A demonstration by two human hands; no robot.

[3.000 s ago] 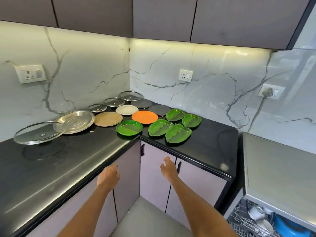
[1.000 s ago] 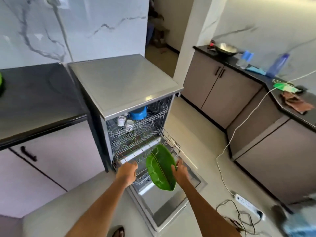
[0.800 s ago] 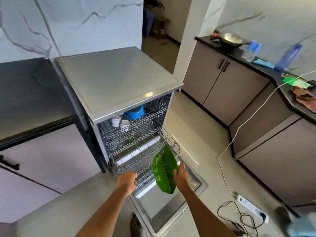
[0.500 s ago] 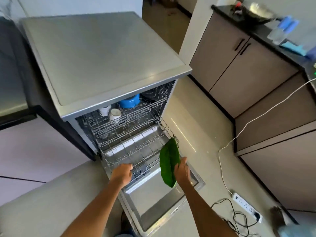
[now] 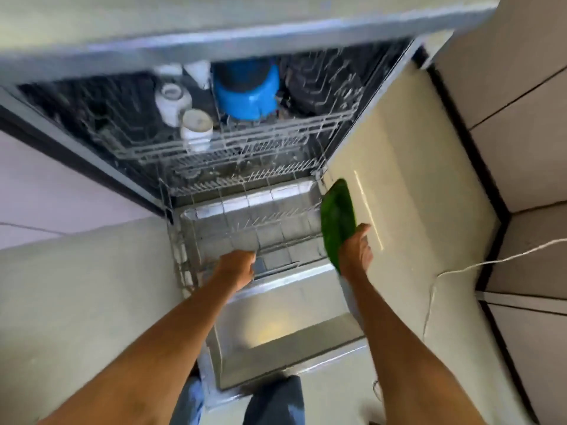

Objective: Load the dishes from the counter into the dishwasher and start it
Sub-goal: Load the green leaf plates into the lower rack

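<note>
The dishwasher stands open, its door folded down flat below me. My left hand grips the front edge of the lower wire rack, which is pulled out over the door. My right hand holds a green leaf-shaped plate on edge, upright, at the rack's right side. The upper rack carries white cups and a blue bowl. The frame is motion-blurred.
Beige cabinet fronts close off the right side. A white cable trails across the pale floor. My legs in jeans stand at the door's front edge. A cabinet front is on the left.
I turned from the counter to the dishwasher carrying the green plate, then leaned in over it. The plate turned from face-on to edge-on and dropped beside the lower rack, which my left hand holds.
</note>
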